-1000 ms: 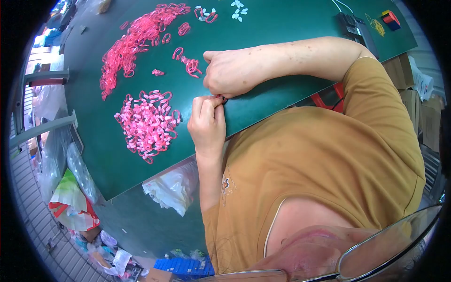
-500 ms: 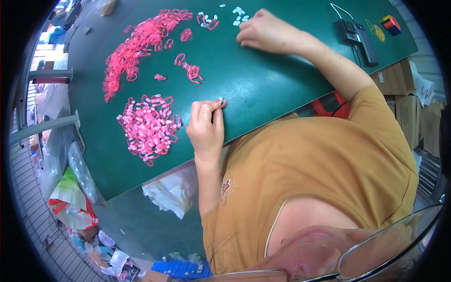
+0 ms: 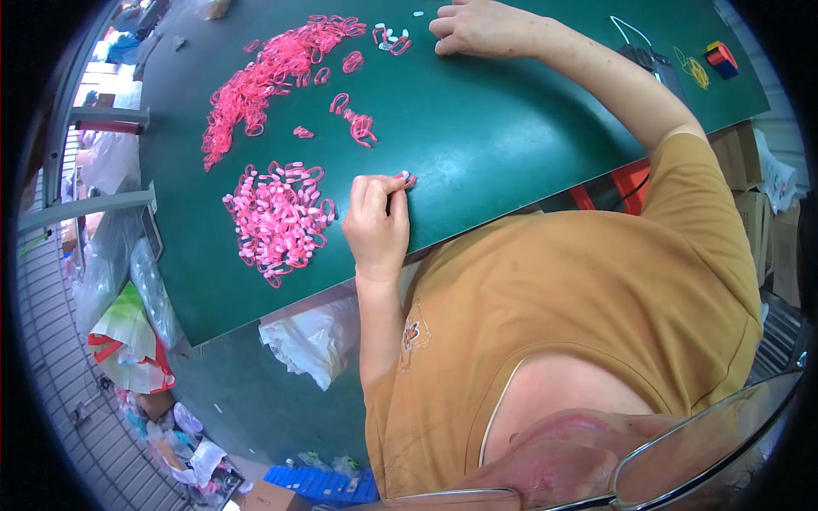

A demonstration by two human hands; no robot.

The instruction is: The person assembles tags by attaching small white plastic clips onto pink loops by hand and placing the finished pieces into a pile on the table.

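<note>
My left hand point(image 3: 376, 223) is closed in a pinch near the front edge of the green table point(image 3: 503, 136). Between its thumb and forefinger is a red cord loop point(image 3: 411, 181) with a small whitish tip. At the far side, my right hand point(image 3: 481, 30) rests with fingers curled, covering the spot where small white pieces lay; what it holds is hidden. Left of my left hand lies a pile of pink loops with pale pink pieces point(image 3: 281, 217). Beyond it spreads a long heap of plain pink loops point(image 3: 264, 81).
A few loops with white pieces point(image 3: 392, 39) lie near the far edge, and several loose loops point(image 3: 358, 126) sit mid-table. To the right are a black power strip point(image 3: 652, 64), yellow cord point(image 3: 694, 70) and a red-and-black item point(image 3: 722, 60). A plastic bag point(image 3: 311, 345) hangs below the front edge.
My right hand has moved slightly up and away over the white pieces. My left hand stays pinched on the red loop. The whole view has shifted a little.
</note>
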